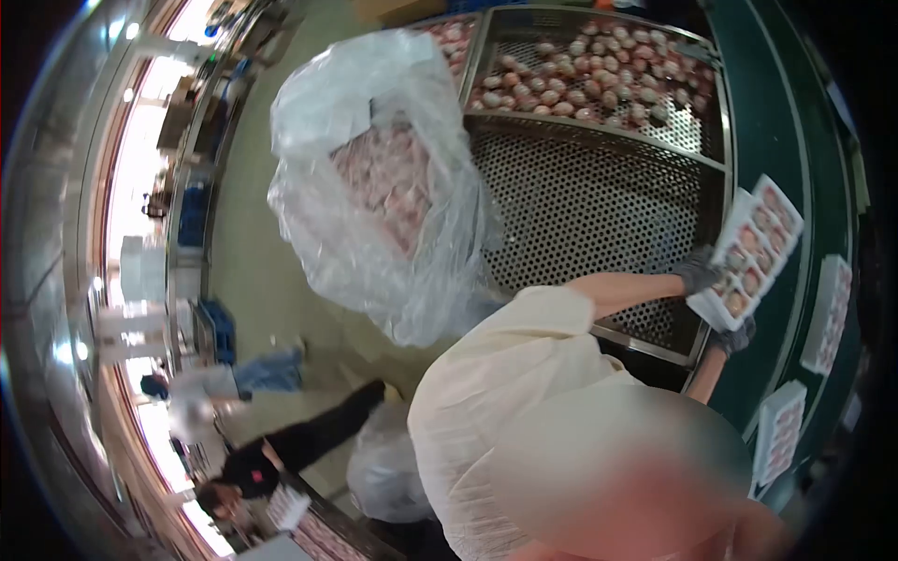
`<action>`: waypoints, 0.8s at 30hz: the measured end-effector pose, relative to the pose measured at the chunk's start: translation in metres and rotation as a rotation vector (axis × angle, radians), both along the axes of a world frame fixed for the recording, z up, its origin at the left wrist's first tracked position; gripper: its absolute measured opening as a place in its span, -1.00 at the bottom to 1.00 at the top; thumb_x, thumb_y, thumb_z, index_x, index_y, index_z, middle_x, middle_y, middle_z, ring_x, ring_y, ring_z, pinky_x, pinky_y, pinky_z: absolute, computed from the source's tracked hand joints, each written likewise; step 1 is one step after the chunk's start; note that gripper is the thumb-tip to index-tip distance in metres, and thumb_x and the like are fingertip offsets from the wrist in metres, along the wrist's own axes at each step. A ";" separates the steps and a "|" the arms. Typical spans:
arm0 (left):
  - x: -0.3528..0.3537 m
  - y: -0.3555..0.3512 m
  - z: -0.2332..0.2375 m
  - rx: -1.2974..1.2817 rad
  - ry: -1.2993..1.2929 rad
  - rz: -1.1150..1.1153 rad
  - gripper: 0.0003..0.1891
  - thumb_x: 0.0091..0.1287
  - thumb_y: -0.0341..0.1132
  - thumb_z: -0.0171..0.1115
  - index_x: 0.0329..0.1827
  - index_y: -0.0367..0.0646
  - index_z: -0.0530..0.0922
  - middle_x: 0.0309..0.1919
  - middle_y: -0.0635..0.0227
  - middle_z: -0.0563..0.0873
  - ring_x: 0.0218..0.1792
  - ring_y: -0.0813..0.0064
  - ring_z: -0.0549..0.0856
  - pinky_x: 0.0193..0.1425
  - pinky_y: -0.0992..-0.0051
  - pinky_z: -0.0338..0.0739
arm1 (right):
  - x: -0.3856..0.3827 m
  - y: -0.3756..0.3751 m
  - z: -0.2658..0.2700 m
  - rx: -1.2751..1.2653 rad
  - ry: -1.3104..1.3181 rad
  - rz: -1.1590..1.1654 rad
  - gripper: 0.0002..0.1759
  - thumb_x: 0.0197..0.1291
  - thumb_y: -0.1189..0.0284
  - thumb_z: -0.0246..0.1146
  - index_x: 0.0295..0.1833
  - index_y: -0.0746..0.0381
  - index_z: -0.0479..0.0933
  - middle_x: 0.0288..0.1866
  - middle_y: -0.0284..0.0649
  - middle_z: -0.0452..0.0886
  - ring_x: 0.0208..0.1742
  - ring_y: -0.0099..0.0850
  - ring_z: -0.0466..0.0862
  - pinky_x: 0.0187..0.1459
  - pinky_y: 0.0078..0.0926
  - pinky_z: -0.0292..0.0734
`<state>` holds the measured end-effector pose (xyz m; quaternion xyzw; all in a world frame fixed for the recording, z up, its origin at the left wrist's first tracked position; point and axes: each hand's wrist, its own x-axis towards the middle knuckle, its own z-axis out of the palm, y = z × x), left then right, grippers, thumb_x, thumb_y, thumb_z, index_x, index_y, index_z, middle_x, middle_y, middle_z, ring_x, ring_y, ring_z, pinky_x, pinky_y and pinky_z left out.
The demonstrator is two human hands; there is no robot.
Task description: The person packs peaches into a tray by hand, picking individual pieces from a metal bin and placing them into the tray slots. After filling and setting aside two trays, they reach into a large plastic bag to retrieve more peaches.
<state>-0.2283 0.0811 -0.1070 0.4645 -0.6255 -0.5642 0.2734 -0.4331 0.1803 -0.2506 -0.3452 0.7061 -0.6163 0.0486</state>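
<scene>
My left hand [697,271], in a dark grey glove, grips the near edge of a white compartment tray [756,251]. Fingers of my right hand [734,337], gloved the same way, are closed on the tray's lower end. Rounded, reddish-and-white pieces sit in rows in its cells; their exact kind is not clear. The tray is tilted, over the edge between a perforated metal bin [589,201] and a green conveyor belt [772,103]. My fingertips are partly hidden by the tray.
Loose egg-shaped pieces [608,70] lie in the bin's far section. Two more filled trays, one upper [828,318] and one lower [779,430], rest at the belt. A large clear plastic bag [374,178] stands beside the bin. Two people are at the lower left, one holding a white tray [288,508].
</scene>
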 end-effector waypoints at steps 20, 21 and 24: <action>0.108 -0.031 -0.157 -0.352 0.318 0.306 -0.88 0.04 -0.35 -0.01 -0.43 -0.15 0.46 -0.56 0.32 0.53 -0.51 0.42 0.50 -0.41 0.45 0.37 | 0.026 -0.017 0.119 0.759 -0.281 -0.517 -0.54 0.15 0.16 -0.14 -0.15 0.37 0.41 -0.22 -0.04 0.49 -0.21 -0.15 0.48 -0.21 -0.33 0.40; 0.140 -0.043 -0.157 -0.367 0.316 0.314 -0.88 0.04 -0.35 -0.01 -0.43 -0.15 0.46 -0.56 0.32 0.53 -0.51 0.42 0.50 -0.41 0.45 0.37 | 0.025 -0.017 0.118 0.740 -0.251 -0.499 -0.54 0.15 0.16 -0.14 -0.14 0.36 0.40 -0.21 -0.05 0.49 -0.20 -0.16 0.48 -0.20 -0.34 0.39; 0.276 -0.044 -0.098 -0.360 -0.357 0.419 -0.91 0.08 -0.42 -0.13 -0.57 -0.14 0.29 -0.61 0.44 0.37 -0.56 0.56 0.37 -0.42 0.57 0.34 | 0.014 -0.015 0.103 0.710 -0.174 -0.426 -0.54 0.15 0.16 -0.15 -0.11 0.33 0.38 -0.18 -0.08 0.47 -0.17 -0.18 0.46 -0.17 -0.36 0.37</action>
